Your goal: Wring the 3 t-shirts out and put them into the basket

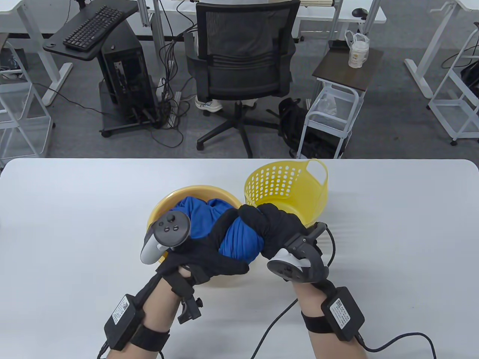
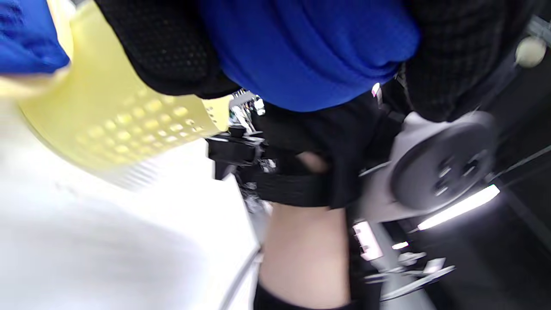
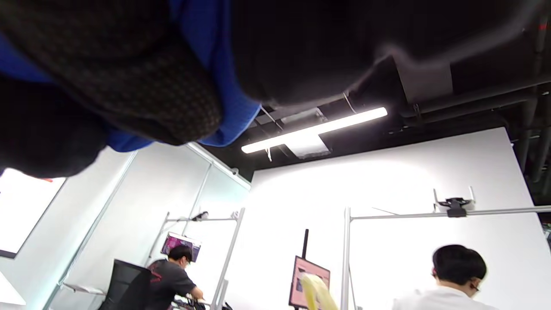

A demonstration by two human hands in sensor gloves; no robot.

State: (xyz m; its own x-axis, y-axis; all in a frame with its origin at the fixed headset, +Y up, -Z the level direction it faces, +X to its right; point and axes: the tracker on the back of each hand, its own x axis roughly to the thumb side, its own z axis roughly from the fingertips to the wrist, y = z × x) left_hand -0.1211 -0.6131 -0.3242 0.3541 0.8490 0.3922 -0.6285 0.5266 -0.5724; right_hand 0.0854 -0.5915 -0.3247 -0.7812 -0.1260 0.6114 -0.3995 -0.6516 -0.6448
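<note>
both hands point(image 1: 239, 239) grip blue t-shirt point(image 1: 239, 239) between them.

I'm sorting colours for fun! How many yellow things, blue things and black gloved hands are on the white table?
Yellow: 2, the bowl and the holey basket.
Blue: 1 bunch of t-shirt cloth; how many shirts it holds cannot be told.
Black gloved hands: 2, left hand and right hand.
Total: 5

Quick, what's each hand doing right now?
Left hand: grips the blue t-shirt.
Right hand: grips the same blue t-shirt.
</note>
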